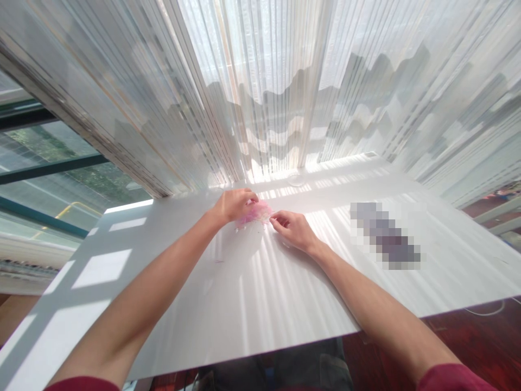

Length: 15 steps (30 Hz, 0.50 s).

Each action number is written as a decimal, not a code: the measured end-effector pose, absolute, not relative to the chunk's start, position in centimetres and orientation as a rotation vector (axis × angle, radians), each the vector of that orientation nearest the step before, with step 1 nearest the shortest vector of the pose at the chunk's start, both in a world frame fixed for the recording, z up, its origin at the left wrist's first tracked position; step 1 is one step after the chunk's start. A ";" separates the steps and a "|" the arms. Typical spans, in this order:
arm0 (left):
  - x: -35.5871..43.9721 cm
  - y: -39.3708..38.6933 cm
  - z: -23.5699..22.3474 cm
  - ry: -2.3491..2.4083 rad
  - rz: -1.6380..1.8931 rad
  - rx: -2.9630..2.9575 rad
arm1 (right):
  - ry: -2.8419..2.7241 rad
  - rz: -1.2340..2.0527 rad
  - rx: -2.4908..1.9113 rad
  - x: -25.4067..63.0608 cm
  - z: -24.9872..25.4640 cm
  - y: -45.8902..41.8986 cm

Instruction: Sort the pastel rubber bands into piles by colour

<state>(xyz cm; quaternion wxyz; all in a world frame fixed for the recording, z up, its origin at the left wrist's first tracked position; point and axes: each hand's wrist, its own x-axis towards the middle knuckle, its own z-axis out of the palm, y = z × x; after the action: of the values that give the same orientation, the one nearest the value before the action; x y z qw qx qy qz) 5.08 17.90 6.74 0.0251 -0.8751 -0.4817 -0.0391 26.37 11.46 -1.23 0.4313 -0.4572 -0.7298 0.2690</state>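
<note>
A small loose heap of pink and whitish strands (pixel 260 213) lies on the white table between my hands; its material is too blurred to tell. My left hand (pixel 236 204) reaches over the heap's left and far side, fingers curled down and closed on the pink strands. From the right, my right hand (pixel 293 228) comes in with thumb and forefinger pinched at the heap's right edge, where they appear to grip a strand. Tiny scraps are scattered on the near side of the heap.
The white table (pixel 228 326) catches striped sunlight. A pixelated dark object (pixel 386 236) lies to the right. Sheer striped curtains (pixel 268 81) hang along the far edge, with a window (pixel 49 163) at the left. A white cable (pixel 486 310) runs below the table at right.
</note>
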 end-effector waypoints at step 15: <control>4.3 16.0 5.4 -1.525 -0.067 -2.702 | -1.832 0.684 -1.150 26.3 -1.3 11.5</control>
<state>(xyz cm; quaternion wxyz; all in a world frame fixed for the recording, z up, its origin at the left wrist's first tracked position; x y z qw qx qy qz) 4.26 16.00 5.38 0.0191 -0.8705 -0.4913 -0.0216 26.33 11.46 -1.29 0.4225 -0.4594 -0.7319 0.2733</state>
